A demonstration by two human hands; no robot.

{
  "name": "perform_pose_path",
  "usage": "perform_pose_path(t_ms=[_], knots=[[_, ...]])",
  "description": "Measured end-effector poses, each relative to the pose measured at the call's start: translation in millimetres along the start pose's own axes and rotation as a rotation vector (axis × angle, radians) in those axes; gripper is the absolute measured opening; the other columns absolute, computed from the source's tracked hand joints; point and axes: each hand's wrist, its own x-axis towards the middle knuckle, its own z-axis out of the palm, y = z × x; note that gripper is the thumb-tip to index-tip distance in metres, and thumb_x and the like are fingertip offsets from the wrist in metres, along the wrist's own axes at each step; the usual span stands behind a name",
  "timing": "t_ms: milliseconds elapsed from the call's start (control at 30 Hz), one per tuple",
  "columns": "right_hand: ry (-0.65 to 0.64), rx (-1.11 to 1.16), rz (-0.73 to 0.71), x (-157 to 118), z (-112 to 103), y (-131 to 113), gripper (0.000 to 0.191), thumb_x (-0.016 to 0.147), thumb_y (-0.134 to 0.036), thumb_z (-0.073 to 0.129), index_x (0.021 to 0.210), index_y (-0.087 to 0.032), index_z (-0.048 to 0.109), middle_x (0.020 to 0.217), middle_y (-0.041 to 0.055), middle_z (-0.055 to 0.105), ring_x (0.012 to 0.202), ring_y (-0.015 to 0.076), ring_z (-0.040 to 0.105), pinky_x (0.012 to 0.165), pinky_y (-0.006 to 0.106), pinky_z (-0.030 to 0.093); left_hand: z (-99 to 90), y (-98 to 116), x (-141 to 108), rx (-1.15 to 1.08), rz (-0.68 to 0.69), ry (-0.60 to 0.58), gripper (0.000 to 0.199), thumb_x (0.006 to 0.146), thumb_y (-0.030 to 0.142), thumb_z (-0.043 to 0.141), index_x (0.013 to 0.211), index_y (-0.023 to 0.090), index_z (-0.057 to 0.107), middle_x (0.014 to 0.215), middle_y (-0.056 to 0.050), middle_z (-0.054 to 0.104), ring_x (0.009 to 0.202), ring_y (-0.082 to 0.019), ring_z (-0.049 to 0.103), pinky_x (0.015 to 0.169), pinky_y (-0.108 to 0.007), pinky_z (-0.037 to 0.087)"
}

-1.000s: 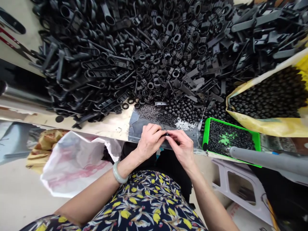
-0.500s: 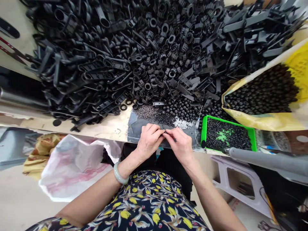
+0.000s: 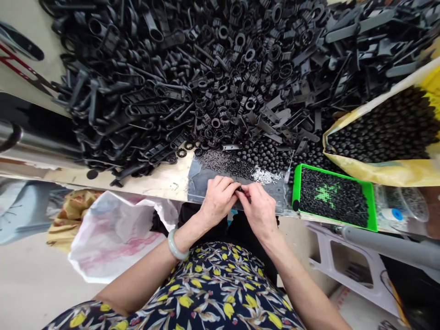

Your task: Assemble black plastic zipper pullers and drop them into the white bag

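Both hands meet over the grey mat (image 3: 198, 183) at the table's front edge. My left hand (image 3: 220, 197) is closed, thumb and fingers pinching a small black part (image 3: 239, 188). From the other side my right hand (image 3: 257, 204) pinches at the same part, its fingertips nearly touching the left ones. Fingers cover most of the part, so its exact kind cannot be made out. Just beyond the hands lie a heap of short silvery pins (image 3: 264, 175), a spread of tiny brownish pieces (image 3: 215, 160) and black beads (image 3: 268, 153).
Black plastic levers (image 3: 137, 110), ribbed rings (image 3: 237, 87) and flat strips (image 3: 360, 27) are heaped behind. On the right are a green tray (image 3: 369, 201) of tiny black pieces and a yellow bag (image 3: 385, 169) of beads. A white sack (image 3: 113, 238) hangs left; a screwdriver (image 3: 288, 172) lies near the tray.
The camera view has turned slightly, so the scene sits further right. My hands keep pinching at the front edge, with slightly shifted fingers; more of the black part shows.
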Motion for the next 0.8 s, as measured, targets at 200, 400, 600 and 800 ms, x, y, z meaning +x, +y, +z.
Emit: perform_pose_path(t_ms=[200, 400, 600, 800], knots=[[-0.056, 0.462, 0.187, -8.0, -3.4, 16.0, 0.038, 0.095, -0.04, 0.075, 0.128, -0.024, 0.067, 0.102, 0.0043, 0.074, 0.08, 0.0171, 0.073, 0.076, 0.031, 0.064, -11.8, -3.1, -8.2, -0.056, 0.065, -0.036, 0.038, 0.099, 0.02, 0.062, 0.137, 0.016, 0.061, 0.124, -0.014, 0.069, 0.113, -0.029, 0.059, 0.091, -0.043, 0.046], [0.112, 0.305, 0.242, -4.1, -34.3, 49.0, 0.017, 0.101, -0.037, 0.065, 0.107, -0.024, 0.074, 0.096, 0.0033, 0.076, 0.081, 0.0179, 0.071, 0.077, 0.032, 0.059, -21.5, -0.8, -4.5, -0.135, 0.037, 0.085, 0.03, 0.1, 0.022, 0.062, 0.129, 0.021, 0.064, 0.125, -0.012, 0.069, 0.117, -0.028, 0.061, 0.101, -0.045, 0.047], [-0.083, 0.008, -0.004, 14.7, -30.3, 49.0, 0.017, 0.106, -0.032, 0.058, 0.099, -0.022, 0.071, 0.095, 0.0034, 0.07, 0.081, 0.0172, 0.066, 0.078, 0.031, 0.051, -6.4, 6.4, 5.6, -0.185, 0.047, 0.085, 0.019, 0.102, 0.03, 0.064, 0.117, 0.02, 0.069, 0.11, -0.009, 0.075, 0.104, -0.024, 0.064, 0.091, -0.039, 0.048], [-0.067, -0.198, -0.023, 23.9, -14.8, 50.4, 0.026, 0.106, -0.035, 0.056, 0.086, -0.022, 0.067, 0.085, 0.0035, 0.067, 0.074, 0.0182, 0.063, 0.068, 0.031, 0.044, -0.7, 5.3, 6.0, -0.237, 0.027, 0.086, 0.012, 0.104, 0.029, 0.063, 0.107, 0.019, 0.069, 0.098, -0.005, 0.077, 0.094, -0.02, 0.066, 0.085, -0.036, 0.047]])
